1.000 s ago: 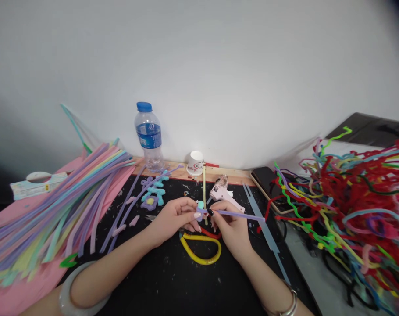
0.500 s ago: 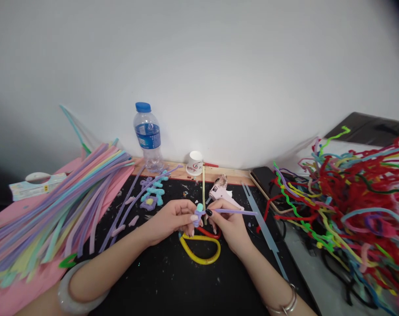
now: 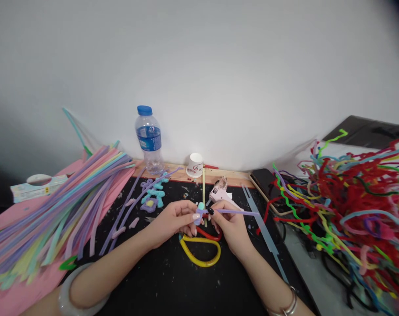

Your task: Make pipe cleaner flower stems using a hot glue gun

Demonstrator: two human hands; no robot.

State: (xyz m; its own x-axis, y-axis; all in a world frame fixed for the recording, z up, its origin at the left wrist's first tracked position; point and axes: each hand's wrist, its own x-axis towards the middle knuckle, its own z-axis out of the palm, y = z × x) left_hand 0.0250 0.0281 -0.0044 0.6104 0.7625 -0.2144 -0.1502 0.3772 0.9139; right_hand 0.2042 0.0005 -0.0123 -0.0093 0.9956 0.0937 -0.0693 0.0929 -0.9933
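Note:
Between the fingertips of my left hand [image 3: 181, 219] is a small coiled pipe-cleaner piece [image 3: 197, 219], purple with a mint green tip. My right hand [image 3: 227, 221] pinches a straight purple pipe cleaner [image 3: 239, 212] whose inner end meets the coiled piece; its free end points right. Just below my hands lie pliers with yellow and red handles [image 3: 202, 264], their jaws hidden. A pale pink glue gun [image 3: 221, 193] rests behind my right hand. Left of my hands sits a finished-looking flower with a purple bloom and turquoise leaves [image 3: 156, 193].
A pile of straight pastel pipe cleaners [image 3: 71, 197] covers pink paper on the left. Tangled bright pipe cleaners [image 3: 360, 210] heap up at right, beside a phone [image 3: 267, 182]. A water bottle [image 3: 150, 142] and a paper cup [image 3: 195, 165] stand by the wall.
The view has tilted slightly, so everything sits a little lower. Both hands keep their pinch, and the coiled purple piece has turned slightly.

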